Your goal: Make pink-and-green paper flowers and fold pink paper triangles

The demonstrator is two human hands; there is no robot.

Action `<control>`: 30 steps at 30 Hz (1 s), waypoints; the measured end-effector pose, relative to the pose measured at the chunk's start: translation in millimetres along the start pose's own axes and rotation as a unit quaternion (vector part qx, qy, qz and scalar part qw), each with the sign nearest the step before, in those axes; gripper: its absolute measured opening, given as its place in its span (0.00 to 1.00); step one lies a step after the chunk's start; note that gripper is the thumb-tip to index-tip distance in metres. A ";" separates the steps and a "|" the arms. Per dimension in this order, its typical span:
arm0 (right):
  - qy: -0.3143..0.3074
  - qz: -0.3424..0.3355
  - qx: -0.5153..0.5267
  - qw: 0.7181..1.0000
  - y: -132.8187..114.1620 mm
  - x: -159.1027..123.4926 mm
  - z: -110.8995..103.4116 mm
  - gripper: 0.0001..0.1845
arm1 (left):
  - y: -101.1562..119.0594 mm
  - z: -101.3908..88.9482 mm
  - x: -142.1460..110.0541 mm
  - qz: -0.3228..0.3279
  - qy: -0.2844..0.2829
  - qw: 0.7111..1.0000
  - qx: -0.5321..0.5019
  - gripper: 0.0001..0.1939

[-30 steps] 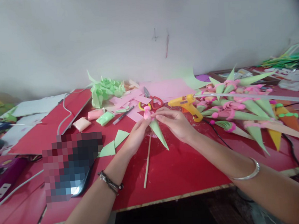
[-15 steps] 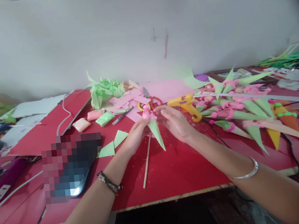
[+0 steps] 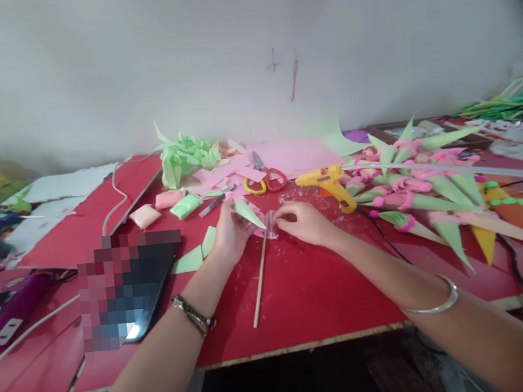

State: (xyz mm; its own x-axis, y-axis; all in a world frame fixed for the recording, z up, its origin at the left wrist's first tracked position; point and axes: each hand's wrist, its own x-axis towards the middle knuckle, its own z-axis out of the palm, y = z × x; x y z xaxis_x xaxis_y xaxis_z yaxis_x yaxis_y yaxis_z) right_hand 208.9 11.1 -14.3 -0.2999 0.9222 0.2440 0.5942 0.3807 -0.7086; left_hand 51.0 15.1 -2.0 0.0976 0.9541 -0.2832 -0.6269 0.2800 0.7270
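Green cone (image 3: 248,213) sits in left hand (image 3: 232,235) — right hand (image 3: 307,221) curls loosely.

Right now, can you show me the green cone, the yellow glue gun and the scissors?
Green cone (image 3: 248,213): head view, middle of its side.
Yellow glue gun (image 3: 332,183): head view, its body.
Scissors (image 3: 258,161): head view, a metal blade.

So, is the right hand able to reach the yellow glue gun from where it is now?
Probably yes: the right hand is close to the yellow glue gun, with nothing visible between them, though its fingertips are at the clear plastic.
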 end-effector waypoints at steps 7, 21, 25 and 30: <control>-0.075 -0.028 0.092 0.993 -6.8 -4.0 3.0 0.09 | 3.7 -4.3 2.8 -0.023 0.000 0.999 -0.035 0.15; -0.117 -0.078 0.058 0.988 -9.8 -5.4 -1.7 0.04 | -0.1 -6.0 5.9 0.000 0.000 0.999 -0.032 0.14; -0.154 -0.071 0.083 0.982 -11.2 -6.2 -2.5 0.03 | 0.2 -6.0 5.8 0.001 -0.006 1.000 -0.030 0.13; -0.139 -0.044 0.095 0.985 -11.1 -7.4 4.4 0.04 | 0.6 -5.2 5.4 0.003 -0.001 1.000 -0.030 0.13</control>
State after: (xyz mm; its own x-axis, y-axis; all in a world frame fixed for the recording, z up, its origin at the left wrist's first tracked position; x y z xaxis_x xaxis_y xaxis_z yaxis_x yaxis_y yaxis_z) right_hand 201.2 -0.2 -11.2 -0.5518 0.8226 0.1374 0.4149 0.4137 -0.8104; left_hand 47.2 19.8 -6.3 0.0957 0.9560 -0.2774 -0.6729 0.2675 0.6897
